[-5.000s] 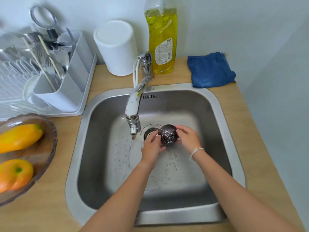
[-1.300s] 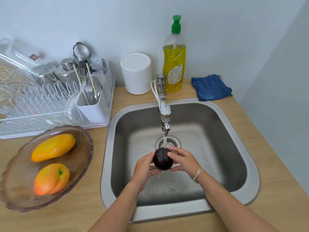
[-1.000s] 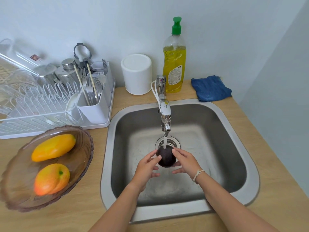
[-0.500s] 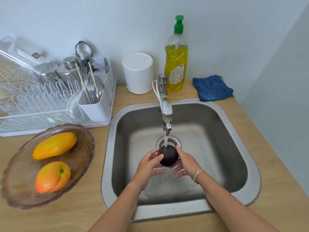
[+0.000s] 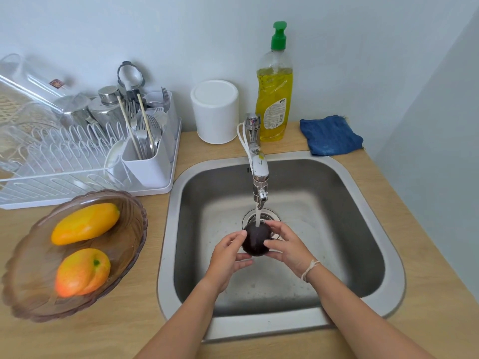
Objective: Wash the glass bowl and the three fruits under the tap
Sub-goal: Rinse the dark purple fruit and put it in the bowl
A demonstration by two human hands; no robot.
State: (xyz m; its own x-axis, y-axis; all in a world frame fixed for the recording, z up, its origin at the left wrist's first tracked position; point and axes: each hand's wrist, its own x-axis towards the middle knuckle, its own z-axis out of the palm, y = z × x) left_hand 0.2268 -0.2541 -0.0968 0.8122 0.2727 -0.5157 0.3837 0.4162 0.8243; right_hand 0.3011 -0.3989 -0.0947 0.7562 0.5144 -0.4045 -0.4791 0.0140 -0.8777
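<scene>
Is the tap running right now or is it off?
Running. A white stream falls from the tap spout onto the dark fruit held over the sink.

A pale blue-grey wall (image 5: 363,47) runs behind a light wooden countertop (image 5: 427,255), meeting a second plain wall (image 5: 445,125) at a corner on the right. Daylight falls softly and evenly, with faint shadows. A steel sink (image 5: 166,229) is set into the counter; a white dish rack (image 5: 85,195) stands to its left against the wall
</scene>
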